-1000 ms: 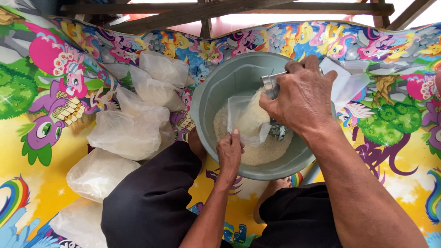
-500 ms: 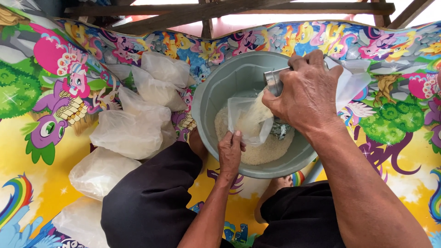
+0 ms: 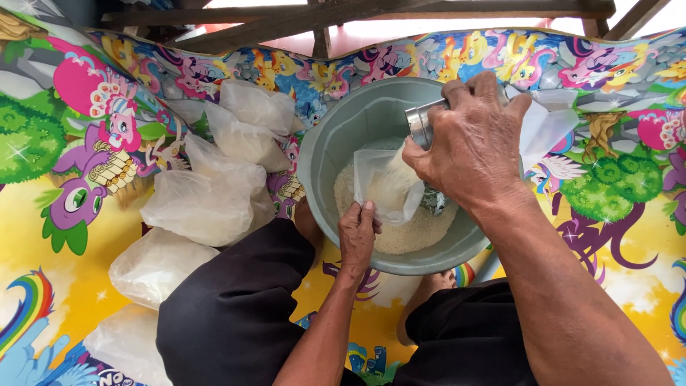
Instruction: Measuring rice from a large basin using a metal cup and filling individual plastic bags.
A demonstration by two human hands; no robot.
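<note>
Grey-green plastic, the basin (image 3: pixel 336 154) sat on the bright cartoon mat (image 3: pixel 607 186) between your knees, white grains (image 3: pixel 418 232) across its bottom. Your left hand (image 3: pixel 357 236) pinched the near edge of a clear bag (image 3: pixel 386 187) inside it — your right hand (image 3: pixel 475 146) was closed around a metal cup (image 3: pixel 421 123) tipped over the bag's mouth. Filled bags (image 3: pixel 204 204) lay just left.

One head-worn view looks steeply down, close, onto the basin (image 3: pixel 336 154) above the person's knees.
</note>
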